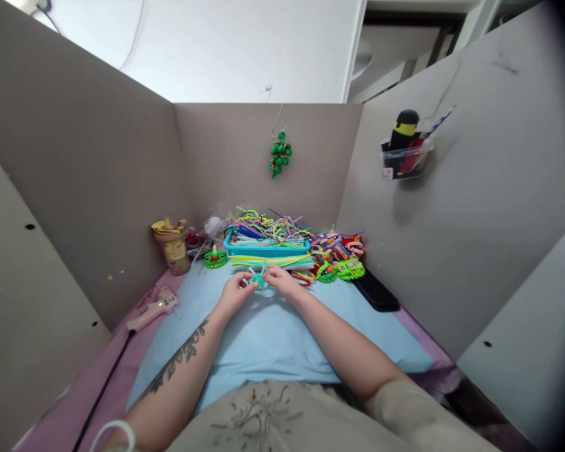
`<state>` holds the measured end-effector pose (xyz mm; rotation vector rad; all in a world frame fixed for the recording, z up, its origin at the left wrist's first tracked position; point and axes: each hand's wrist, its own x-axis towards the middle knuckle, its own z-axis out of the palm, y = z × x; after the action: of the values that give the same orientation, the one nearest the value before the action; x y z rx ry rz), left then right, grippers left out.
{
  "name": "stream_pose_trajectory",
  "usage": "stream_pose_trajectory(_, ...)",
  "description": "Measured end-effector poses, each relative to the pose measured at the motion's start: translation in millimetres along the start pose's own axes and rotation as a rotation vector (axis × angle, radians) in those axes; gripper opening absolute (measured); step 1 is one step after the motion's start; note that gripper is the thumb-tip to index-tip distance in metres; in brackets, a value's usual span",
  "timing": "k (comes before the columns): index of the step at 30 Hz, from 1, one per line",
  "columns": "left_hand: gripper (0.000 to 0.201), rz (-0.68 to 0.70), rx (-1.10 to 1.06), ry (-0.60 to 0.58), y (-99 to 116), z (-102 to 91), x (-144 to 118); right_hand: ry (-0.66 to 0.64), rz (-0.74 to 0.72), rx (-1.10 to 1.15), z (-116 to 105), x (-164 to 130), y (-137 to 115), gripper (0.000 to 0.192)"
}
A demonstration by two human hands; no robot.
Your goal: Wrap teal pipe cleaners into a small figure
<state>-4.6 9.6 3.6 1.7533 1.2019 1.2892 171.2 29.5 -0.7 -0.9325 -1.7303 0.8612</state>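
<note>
Between my two hands is a small teal piece of bent pipe cleaners (260, 280), with short light and teal ends sticking up from it. My left hand (235, 292) pinches its left side between thumb and fingers. On the other side, my right hand (281, 280) has its fingers closed on the piece's right edge. Just beyond my hands lies a bundle of straight yellow, white and teal pipe cleaners (273, 262). Red-handled scissors (303, 279) seem to lie right of my right hand, partly hidden. All this is above a light blue cloth (263, 333).
A blue tray (268, 250) heaped with coloured pipe cleaners stands behind. Green woven pieces (351, 269) and a black flat case (375, 290) lie right. On the left are a green frog-like piece (215, 258), a tumbler (173, 248) and a corded pink glue gun (151, 312). Grey panels surround the table.
</note>
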Motion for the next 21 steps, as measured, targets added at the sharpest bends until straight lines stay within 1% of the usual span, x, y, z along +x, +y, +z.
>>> stream_pose_trajectory(2,0.033,0.025,0.013,0.135,-0.9,1.5,0.0,0.069,-0.025,-0.013,4.4,0.6,1.3,0.039)
stream_pose_trajectory(3,0.034,0.039,0.023,0.182,-1.0,2.2,-0.5,0.112,-0.034,-0.022,6.3,1.2,1.9,0.038)
stream_pose_trajectory(5,0.033,0.058,0.042,0.219,0.1,3.4,-2.0,0.215,-0.037,-0.043,9.2,2.5,2.8,0.035)
stream_pose_trajectory(8,0.031,0.057,0.037,0.169,4.1,5.4,-4.8,0.336,-0.045,-0.081,11.4,3.1,3.0,0.029)
stream_pose_trajectory(10,0.031,0.034,0.013,0.167,6.7,6.8,-5.9,0.364,-0.06,-0.097,12.6,2.2,2.3,0.025)
stream_pose_trajectory(13,0.034,0.002,-0.01,0.187,7.8,7.9,-5.8,0.353,-0.08,-0.113,15.4,-0.5,0.4,0.02)
stream_pose_trajectory(17,0.026,-0.004,-0.012,0.129,5.4,7.5,-4.7,0.342,-0.107,-0.144,21.4,-4.3,-1.7,0.017)
stream_pose_trajectory(19,0.028,0.017,-0.008,0.098,4.6,6.9,-4.4,0.34,-0.114,-0.147,23.8,-5.4,-2.6,0.017)
stream_pose_trajectory(21,0.034,0.033,-0.013,0.069,4.4,6.4,-4.1,0.327,-0.11,-0.135,25.0,-5.9,-3.8,0.018)
